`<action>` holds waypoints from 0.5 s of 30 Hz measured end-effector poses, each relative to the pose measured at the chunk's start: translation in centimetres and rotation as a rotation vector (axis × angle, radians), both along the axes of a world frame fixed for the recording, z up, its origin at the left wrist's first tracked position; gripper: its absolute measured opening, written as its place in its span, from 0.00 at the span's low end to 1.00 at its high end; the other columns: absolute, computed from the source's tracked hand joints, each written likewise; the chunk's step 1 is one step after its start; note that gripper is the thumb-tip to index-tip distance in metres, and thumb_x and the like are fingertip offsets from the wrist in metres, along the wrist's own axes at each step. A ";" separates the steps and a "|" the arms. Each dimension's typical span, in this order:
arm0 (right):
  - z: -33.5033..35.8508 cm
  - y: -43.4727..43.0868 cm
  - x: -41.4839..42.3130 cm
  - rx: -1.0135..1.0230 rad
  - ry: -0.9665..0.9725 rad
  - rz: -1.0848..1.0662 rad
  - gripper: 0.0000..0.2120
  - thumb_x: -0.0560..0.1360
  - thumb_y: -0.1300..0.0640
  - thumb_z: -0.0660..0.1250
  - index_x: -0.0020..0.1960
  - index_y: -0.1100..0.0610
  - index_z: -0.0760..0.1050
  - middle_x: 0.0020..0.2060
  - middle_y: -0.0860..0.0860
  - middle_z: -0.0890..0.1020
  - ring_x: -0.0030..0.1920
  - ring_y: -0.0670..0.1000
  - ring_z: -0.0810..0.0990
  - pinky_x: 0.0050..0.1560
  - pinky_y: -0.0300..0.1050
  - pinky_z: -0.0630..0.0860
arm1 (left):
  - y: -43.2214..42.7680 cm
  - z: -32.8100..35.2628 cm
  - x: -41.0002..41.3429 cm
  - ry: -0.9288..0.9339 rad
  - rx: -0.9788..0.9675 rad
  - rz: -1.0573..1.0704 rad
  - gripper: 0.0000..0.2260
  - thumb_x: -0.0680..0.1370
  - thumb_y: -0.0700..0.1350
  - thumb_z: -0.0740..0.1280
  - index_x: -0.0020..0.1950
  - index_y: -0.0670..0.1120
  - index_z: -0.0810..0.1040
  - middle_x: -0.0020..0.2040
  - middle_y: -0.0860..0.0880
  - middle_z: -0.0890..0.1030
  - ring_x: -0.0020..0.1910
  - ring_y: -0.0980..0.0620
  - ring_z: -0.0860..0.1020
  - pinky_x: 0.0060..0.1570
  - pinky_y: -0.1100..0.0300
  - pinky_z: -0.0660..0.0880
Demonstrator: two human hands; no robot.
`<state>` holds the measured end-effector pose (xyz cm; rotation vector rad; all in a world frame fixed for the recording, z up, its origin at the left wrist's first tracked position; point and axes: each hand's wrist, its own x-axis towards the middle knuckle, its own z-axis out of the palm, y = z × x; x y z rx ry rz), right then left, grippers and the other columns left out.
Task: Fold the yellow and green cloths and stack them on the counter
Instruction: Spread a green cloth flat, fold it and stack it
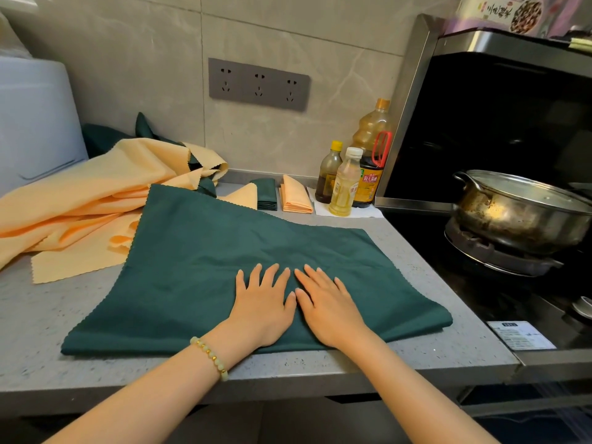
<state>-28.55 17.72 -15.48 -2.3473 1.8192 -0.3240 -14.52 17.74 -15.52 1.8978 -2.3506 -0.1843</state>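
A dark green cloth (205, 261), folded over once, lies flat on the grey counter (38, 315). My left hand (261, 307) and my right hand (326, 304) press flat on it side by side near its front edge, fingers straight. A heap of loose yellow cloths (80, 213) lies to the left, with more green cloth (145, 126) behind it. At the back stand a folded green stack (266, 193) and a folded yellow stack (295, 195).
Oil and sauce bottles (347, 181) stand at the back right. A steel pot (519, 209) sits on the black stove to the right. A white appliance (35, 123) fills the far left. The counter's front edge runs just below the cloth.
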 end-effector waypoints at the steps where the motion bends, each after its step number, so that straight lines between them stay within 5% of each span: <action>1: 0.0 0.1 -0.8 0.005 0.009 0.006 0.23 0.83 0.47 0.44 0.77 0.47 0.49 0.77 0.44 0.49 0.76 0.44 0.44 0.75 0.46 0.41 | 0.0 0.0 0.0 -0.002 0.006 -0.002 0.25 0.83 0.55 0.45 0.79 0.51 0.44 0.79 0.50 0.45 0.77 0.45 0.43 0.74 0.43 0.40; 15: 1.3 -0.3 -13.8 0.125 0.125 -0.241 0.25 0.82 0.45 0.43 0.78 0.49 0.48 0.77 0.44 0.49 0.76 0.44 0.45 0.75 0.45 0.40 | 0.1 0.0 0.2 -0.018 0.042 -0.036 0.27 0.82 0.57 0.44 0.79 0.50 0.43 0.79 0.50 0.42 0.77 0.43 0.40 0.73 0.40 0.38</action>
